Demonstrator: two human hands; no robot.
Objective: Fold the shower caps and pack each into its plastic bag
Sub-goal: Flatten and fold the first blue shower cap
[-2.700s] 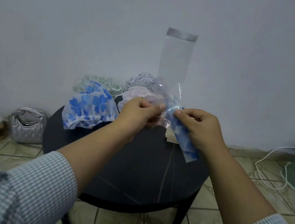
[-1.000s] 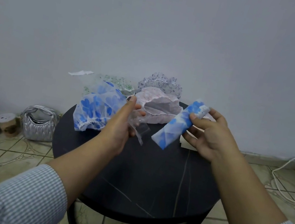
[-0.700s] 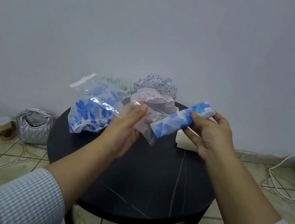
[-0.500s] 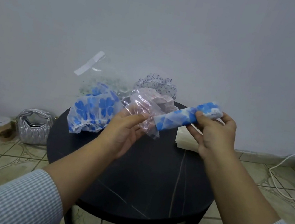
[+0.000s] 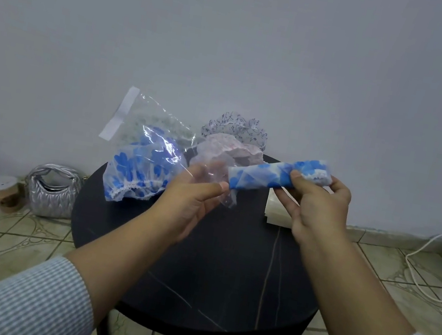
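Observation:
My right hand grips a blue-and-white shower cap folded into a long roll, held level above the round black table. Its left tip sits at the mouth of a clear plastic bag. My left hand pinches that mouth between thumb and fingers. The bag slants up to the left, ending in a white strip.
Loose caps lie at the table's back: a blue-flowered one, a pink one, a purple-patterned one. A stack of flat bags sits behind my right hand. On the floor are a silver handbag, a spool and a white cable.
My hands separated, the right keeping the rolled cap and the left the bag. The bag swung from upright to slanting left. The roll's tip has now come back to the bag's mouth.

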